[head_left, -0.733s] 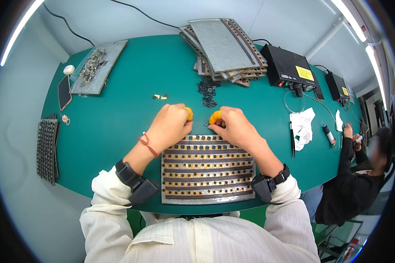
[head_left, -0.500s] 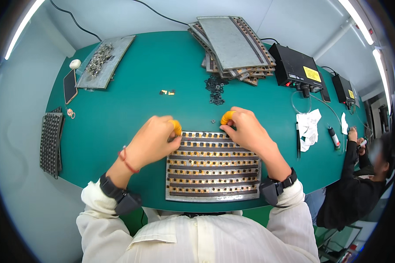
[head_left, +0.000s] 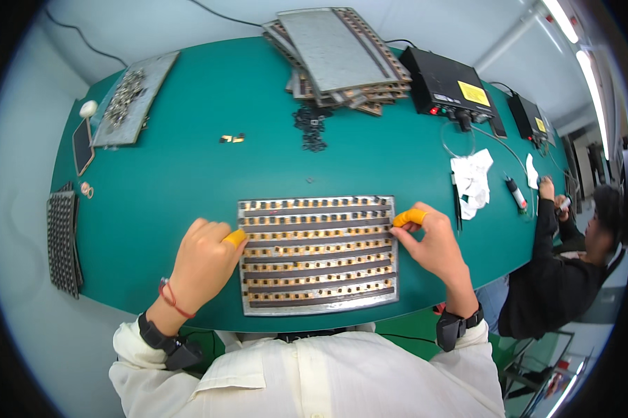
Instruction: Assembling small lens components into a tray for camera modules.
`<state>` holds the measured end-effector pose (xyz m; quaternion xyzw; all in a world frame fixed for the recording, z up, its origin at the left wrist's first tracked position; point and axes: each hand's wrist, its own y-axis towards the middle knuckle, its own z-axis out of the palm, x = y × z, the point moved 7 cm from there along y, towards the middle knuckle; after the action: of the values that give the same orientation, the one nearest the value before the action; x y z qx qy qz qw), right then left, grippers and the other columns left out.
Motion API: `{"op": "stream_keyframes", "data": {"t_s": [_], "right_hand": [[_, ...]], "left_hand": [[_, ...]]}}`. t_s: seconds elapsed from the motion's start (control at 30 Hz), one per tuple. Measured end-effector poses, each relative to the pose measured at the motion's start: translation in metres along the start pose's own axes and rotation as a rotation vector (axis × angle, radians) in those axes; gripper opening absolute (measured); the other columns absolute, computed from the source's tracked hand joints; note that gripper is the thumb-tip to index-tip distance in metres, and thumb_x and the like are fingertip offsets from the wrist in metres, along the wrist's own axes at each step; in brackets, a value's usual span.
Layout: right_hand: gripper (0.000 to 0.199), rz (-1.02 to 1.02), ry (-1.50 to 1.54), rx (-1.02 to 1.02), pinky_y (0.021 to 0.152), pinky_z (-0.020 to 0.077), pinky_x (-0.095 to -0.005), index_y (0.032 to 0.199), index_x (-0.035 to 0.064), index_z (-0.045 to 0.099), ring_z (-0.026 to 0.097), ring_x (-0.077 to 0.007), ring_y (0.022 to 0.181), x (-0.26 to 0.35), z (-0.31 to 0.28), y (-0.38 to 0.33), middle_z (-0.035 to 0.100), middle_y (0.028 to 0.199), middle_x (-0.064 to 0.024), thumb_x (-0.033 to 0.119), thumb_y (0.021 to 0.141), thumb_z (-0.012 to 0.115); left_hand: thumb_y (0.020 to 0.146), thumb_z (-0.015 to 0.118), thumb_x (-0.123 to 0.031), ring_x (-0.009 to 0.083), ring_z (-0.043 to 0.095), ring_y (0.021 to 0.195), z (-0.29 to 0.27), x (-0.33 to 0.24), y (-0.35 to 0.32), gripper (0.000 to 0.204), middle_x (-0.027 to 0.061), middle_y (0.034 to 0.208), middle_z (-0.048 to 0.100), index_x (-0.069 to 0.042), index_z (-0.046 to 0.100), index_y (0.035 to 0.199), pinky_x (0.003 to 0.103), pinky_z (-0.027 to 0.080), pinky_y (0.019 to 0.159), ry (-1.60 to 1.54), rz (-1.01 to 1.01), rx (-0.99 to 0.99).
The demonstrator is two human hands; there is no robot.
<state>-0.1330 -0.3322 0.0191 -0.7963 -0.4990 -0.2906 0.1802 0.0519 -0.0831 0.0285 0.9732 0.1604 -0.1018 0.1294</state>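
A grey metal plate (head_left: 321,307) lies before me, with rows of small black square parts on gold strips between dark bars. My left hand (head_left: 209,258) is closed at the plate's left edge, a yellow finger cot on one finger. On the opposite side, my right hand (head_left: 436,244) pinches the right edge between thumb and a finger in a yellow cot. Something small and dark shows at those right fingertips; I cannot tell whether it is a loose part. One loose small part (head_left: 310,180) sits just beyond the plate.
Loose black parts (head_left: 311,132) lie in front of stacked plates (head_left: 331,52). Gold pieces (head_left: 232,138), a plate of metal bits (head_left: 153,90), a phone (head_left: 83,146) and dark trays (head_left: 63,240) are leftward. Rightward are a black control box (head_left: 432,80), tweezers (head_left: 456,202), white tissue (head_left: 473,181) and a seated person (head_left: 564,279).
Both hands have drawn back from the plate's far edge to its left and right sides. The whole view has shifted, so the table things appear further left and higher.
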Motion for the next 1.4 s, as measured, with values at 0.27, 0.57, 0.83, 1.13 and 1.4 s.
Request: {"op": "stream_keyframes", "data": {"t_s": [0.27,0.57,0.83,1.13,1.4], "right_hand": [[0.014,-0.042,0.038,-0.057,0.063,0.0499,-0.0344,0.09,-0.0033,0.07,0.062,-0.0254,0.072,-0.003,0.011,-0.008,0.057,0.08,-0.0118,0.004,0.08,0.074],[0.036,0.023,-0.296,-0.028,0.051,0.0447,-0.0413,0.063,-0.002,0.062,0.056,-0.0316,0.053,0.011,0.019,-0.023,0.053,0.059,-0.0123,0.024,0.084,0.075],[0.048,0.094,-0.262,0.088,0.049,0.045,-0.0441,0.057,-0.0031,0.059,0.054,-0.0387,0.047,0.014,0.013,-0.004,0.053,0.05,-0.0201,0.033,0.084,0.074],[0.025,0.03,0.002,0.085,0.064,0.054,-0.0377,0.093,-0.0048,0.072,0.069,-0.0295,0.068,0.024,0.01,0.091,0.069,0.075,-0.0193,0.018,0.084,0.072],[0.026,0.042,0.062,0.006,0.067,0.055,-0.036,0.099,-0.0044,0.072,0.07,-0.0275,0.07,0.024,0.051,0.148,0.072,0.08,-0.0164,0.014,0.081,0.074]], "left_hand": [[0.085,0.071,-0.025,0.033,0.051,0.058,0.015,-0.013,-0.011,0.035,0.0137,0.067,0.057,0.001,0.061,0.064,0.041,0.042,0.061,-0.023,-0.059,0.285],[0.086,0.07,-0.027,0.0364,0.059,0.056,0.007,0.009,0.023,0.036,0.0201,0.062,0.06,0.005,0.065,0.07,0.042,0.047,0.054,-0.156,-0.152,0.505],[0.082,0.074,-0.018,0.0291,0.068,0.072,0.03,0.009,0.103,0.024,0.0177,0.08,0.069,0.004,0.072,0.092,0.035,0.053,0.066,-0.456,-0.077,0.094],[0.08,0.074,-0.013,0.034,0.064,0.068,0.047,-0.003,0.114,0.017,0.0164,0.077,0.065,0.004,0.071,0.079,0.041,0.051,0.064,-0.197,-0.004,-0.033],[0.08,0.074,-0.008,0.0204,0.065,0.063,0.035,0.046,0.086,0.013,0.0113,0.073,0.066,0.003,0.072,0.087,0.032,0.051,0.059,-0.274,-0.269,0.041]]}}
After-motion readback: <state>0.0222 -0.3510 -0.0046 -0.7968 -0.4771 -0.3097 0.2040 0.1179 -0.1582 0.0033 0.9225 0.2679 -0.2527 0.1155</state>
